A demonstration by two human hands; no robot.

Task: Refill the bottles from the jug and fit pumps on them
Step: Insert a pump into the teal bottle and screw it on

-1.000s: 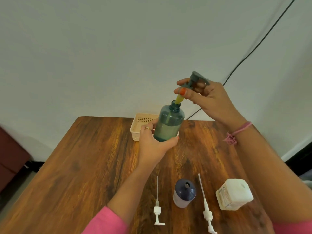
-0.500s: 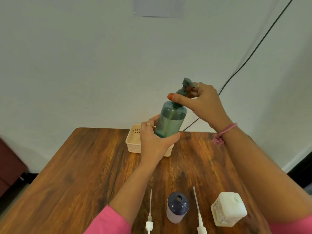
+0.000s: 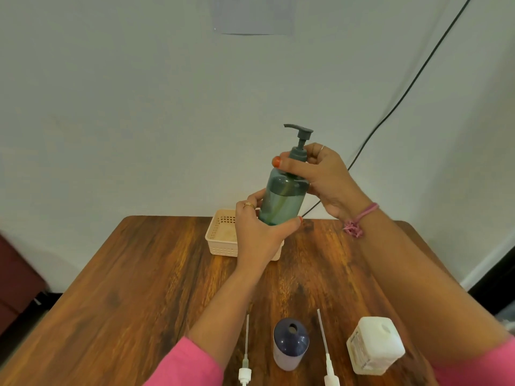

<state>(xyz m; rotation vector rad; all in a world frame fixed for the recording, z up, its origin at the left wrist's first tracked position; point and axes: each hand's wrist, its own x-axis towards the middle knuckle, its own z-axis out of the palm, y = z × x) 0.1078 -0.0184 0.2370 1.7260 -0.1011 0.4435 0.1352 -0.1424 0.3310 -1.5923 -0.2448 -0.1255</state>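
Careful: your left hand (image 3: 257,232) grips the teal bottle (image 3: 282,200) aloft above the table (image 3: 139,274), your right hand (image 3: 320,174) pinches the pump (image 3: 298,146) collar; twisting it crooked could cross-thread it and leak.

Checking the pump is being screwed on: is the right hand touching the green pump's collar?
Touching. The head view shows the right hand with thumb and fingers wrapped round the collar of the green pump atop the teal bottle.

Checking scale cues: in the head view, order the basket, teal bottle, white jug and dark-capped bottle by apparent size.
1. Teal bottle
2. Basket, partly hidden
3. White jug, close to the basket, so unsure; nearer the camera
4. Dark-capped bottle
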